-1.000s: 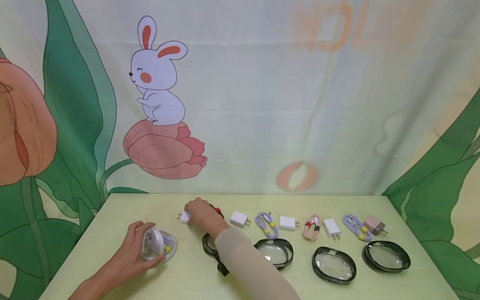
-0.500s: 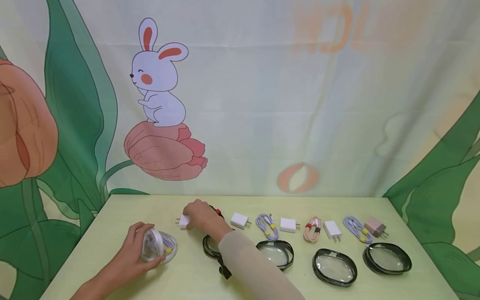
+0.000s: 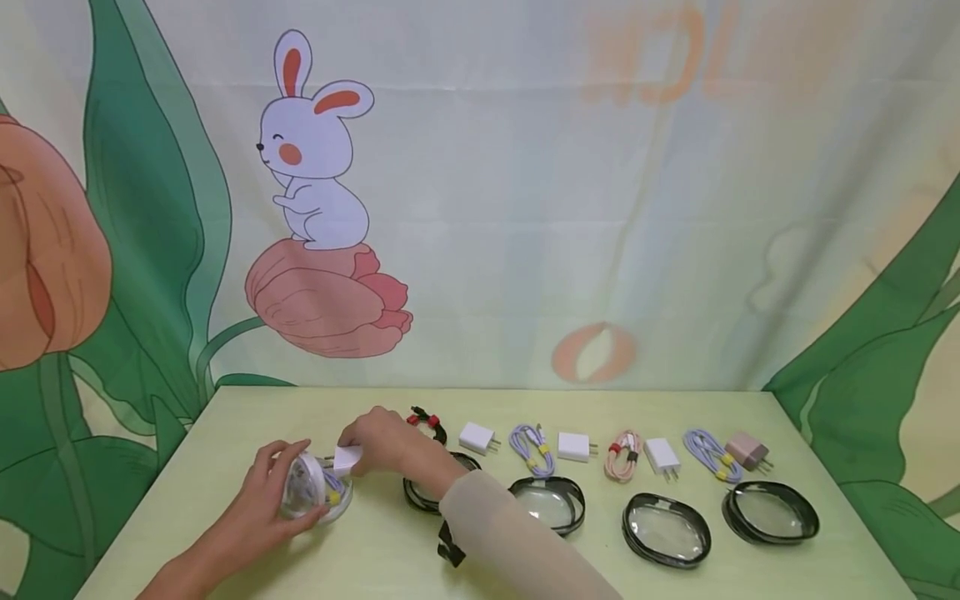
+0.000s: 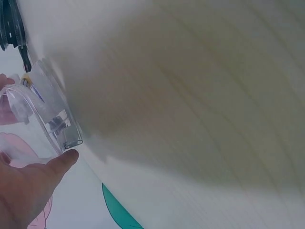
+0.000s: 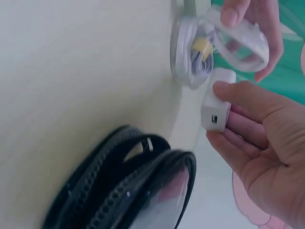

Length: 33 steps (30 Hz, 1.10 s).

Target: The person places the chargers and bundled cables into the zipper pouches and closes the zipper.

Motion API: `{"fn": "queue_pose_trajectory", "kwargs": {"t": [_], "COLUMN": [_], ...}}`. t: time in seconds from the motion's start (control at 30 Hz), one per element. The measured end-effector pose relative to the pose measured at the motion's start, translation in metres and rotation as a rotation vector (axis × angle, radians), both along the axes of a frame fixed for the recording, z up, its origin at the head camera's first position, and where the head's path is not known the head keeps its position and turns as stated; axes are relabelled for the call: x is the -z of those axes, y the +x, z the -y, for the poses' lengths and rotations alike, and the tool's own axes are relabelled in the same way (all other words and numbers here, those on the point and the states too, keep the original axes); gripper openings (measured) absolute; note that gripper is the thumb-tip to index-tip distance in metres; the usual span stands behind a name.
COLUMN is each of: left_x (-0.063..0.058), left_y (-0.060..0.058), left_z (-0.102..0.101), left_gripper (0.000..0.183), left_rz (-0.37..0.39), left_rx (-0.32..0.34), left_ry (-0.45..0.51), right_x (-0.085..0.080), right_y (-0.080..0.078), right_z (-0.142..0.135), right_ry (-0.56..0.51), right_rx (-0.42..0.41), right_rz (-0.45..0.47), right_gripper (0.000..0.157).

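Right grip (image 3: 386, 443): you pinch a white USB charger (image 5: 217, 107) between thumb and fingers, closed to its width, prongs toward the clear case (image 5: 178, 57), just beside it over the table (image 3: 232, 425). Sides held, likely to leave the prongs free. Left grip (image 3: 258, 500): curled around the lid (image 5: 255, 45), tilted up, presumably exposing the interior. Inside: lavender cable (image 5: 196, 64), yellow tie (image 5: 202, 47).
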<state>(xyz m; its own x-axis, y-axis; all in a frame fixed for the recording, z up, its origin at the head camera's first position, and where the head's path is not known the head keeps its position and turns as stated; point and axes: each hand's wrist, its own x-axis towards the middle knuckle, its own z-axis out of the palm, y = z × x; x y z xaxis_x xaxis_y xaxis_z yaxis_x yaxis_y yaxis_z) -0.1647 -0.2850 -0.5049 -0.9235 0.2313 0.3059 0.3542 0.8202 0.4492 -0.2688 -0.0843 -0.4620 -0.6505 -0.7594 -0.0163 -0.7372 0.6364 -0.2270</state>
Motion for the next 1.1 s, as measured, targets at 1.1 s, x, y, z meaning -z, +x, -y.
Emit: {"fn": "queue_pose_trajectory", "kwargs": {"t": [1.1], "left_x": [0.005], "left_y": [-0.001], "left_z": [-0.001], "left_gripper": [0.091], "left_rz": [-0.129], "left_rx": [-0.013], "left_ry": [0.004], "right_x": [0.020], "right_y": [0.028], "right_z": [0.025], "right_ry": [-0.046], "right_rx": [0.112], "right_rz": [0.040], "right_gripper": [0.040]}}
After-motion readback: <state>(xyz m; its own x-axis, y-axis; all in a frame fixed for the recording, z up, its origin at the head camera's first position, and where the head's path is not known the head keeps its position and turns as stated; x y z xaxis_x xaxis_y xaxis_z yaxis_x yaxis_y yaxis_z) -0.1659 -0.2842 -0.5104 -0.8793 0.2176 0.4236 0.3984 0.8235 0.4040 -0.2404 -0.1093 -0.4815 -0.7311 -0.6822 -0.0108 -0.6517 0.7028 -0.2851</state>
